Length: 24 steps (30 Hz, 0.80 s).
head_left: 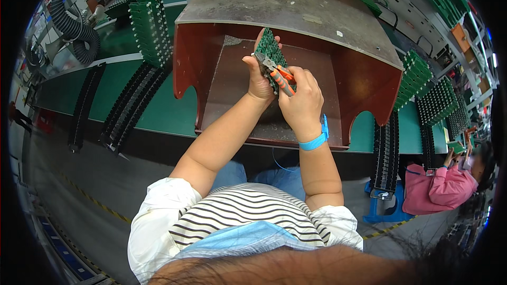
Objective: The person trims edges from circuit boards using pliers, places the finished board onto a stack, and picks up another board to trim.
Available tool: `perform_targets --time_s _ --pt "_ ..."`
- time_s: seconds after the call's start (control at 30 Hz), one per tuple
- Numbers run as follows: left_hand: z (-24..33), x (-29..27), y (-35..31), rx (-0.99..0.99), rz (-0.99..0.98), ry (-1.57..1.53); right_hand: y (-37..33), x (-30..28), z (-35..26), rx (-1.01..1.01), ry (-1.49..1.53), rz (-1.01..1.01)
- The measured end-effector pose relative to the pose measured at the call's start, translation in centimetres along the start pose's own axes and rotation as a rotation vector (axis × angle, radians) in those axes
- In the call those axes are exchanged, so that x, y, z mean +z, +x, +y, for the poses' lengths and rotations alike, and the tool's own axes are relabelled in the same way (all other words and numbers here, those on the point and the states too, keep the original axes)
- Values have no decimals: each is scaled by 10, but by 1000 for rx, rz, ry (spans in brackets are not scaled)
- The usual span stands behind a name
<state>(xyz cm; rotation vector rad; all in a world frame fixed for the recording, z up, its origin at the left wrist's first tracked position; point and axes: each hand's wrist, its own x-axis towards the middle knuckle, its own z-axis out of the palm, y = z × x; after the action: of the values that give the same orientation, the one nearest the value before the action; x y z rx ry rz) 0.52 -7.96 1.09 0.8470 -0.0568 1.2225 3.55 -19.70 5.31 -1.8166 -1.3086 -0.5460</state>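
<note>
A green circuit board point(270, 47) stands tilted in my left hand point(259, 80), its fingers behind the board and its thumb out along the near side. In my right hand point(302, 95) is a pair of cutting pliers point(283, 79) with orange and grey handles. The jaws of the pliers lie against the board's face near its left edge; whether they grip a part there I cannot tell. Both hands are just inside the mouth of a dark red box point(211, 82) with a worn grey top. A blue band is around my right wrist.
Stacks of green boards point(150, 31) stand on black racks point(132, 103) at the left, with more board stacks point(414, 79) at the right. The box sits on a green bench point(362, 132). A person in pink point(441, 187) works at the far right. A ribbed hose point(66, 16) hangs at the left.
</note>
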Motion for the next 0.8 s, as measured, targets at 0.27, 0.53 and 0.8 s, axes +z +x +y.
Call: perform_targets --time_s 0.27,0.53,0.8 --pt "-3 -1 0 22 -33 2 2 1 2 10 36 -7" --pt "-4 0 0 33 -14 18 2 -3 0 106 87 -54" --pt "5 -6 11 -44 142 -94 -28 -16 69 219 -172 11"
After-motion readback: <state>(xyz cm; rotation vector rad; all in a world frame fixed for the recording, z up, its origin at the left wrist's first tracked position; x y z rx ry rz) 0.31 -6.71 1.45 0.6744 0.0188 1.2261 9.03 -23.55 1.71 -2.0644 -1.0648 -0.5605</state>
